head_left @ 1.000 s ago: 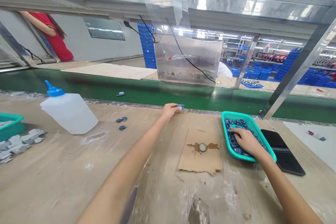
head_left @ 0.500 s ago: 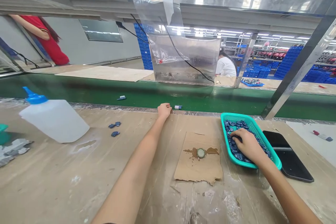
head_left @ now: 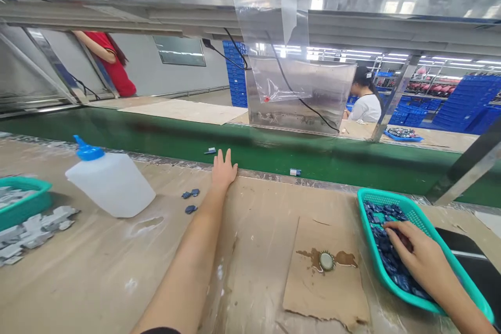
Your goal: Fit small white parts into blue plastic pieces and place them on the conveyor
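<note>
My left hand (head_left: 224, 169) rests at the near edge of the green conveyor belt (head_left: 258, 152), fingers spread and nothing in them. Just beyond its fingertips lies a small blue-and-white piece (head_left: 210, 151) on the belt; a second blue-and-white piece (head_left: 295, 172) lies farther right. My right hand (head_left: 417, 250) reaches into a teal basket (head_left: 366, 250) of small dark blue plastic pieces (head_left: 385, 211). Its fingers are curled together among them, and what they pinch is hidden. Left of the basket, a bottle cap (head_left: 326, 261) sits on wet-stained cardboard (head_left: 313, 297).
A white squeeze bottle (head_left: 113, 182) with a blue nozzle stands left, near several loose blue pieces (head_left: 190, 209). Grey pieces (head_left: 35, 235) lie by another teal basket (head_left: 43, 195). A dark phone-like object (head_left: 465, 242) is beside the right basket. Two people are beyond the belt.
The view has turned left. My left hand has moved left along the belt edge, away from the right-hand blue-and-white piece, and its fingers have spread. My right hand stays in the basket.
</note>
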The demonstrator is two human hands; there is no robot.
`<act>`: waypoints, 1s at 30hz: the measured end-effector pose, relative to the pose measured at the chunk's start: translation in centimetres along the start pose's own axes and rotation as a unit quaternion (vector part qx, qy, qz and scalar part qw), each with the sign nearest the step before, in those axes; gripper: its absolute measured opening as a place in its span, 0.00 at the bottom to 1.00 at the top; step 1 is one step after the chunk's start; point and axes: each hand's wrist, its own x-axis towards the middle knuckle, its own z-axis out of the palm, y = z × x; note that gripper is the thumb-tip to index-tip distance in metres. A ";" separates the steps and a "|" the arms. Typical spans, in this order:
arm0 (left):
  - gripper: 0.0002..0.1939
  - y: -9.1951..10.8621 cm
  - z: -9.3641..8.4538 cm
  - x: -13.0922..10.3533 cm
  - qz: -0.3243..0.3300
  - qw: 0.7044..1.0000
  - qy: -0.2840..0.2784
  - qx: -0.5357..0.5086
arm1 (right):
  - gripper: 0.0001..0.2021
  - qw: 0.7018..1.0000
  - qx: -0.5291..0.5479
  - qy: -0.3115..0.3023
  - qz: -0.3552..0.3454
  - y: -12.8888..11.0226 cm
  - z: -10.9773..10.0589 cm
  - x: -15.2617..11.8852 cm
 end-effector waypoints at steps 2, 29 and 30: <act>0.31 -0.4 0.0 1.2 -0.002 1.000 0.000 0.006 | 0.16 1.000 0.001 0.010 -0.006 0.0 0.0 -0.2; 0.02 10.9 -6.3 -12.1 -0.099 0.766 -0.201 -0.603 | 0.10 0.991 0.131 -0.004 0.034 -3.2 -0.5 1.2; 0.01 11.4 -6.6 -14.2 -0.106 0.737 -0.231 -0.627 | 0.09 0.989 0.145 -0.015 0.021 -4.1 -0.4 1.2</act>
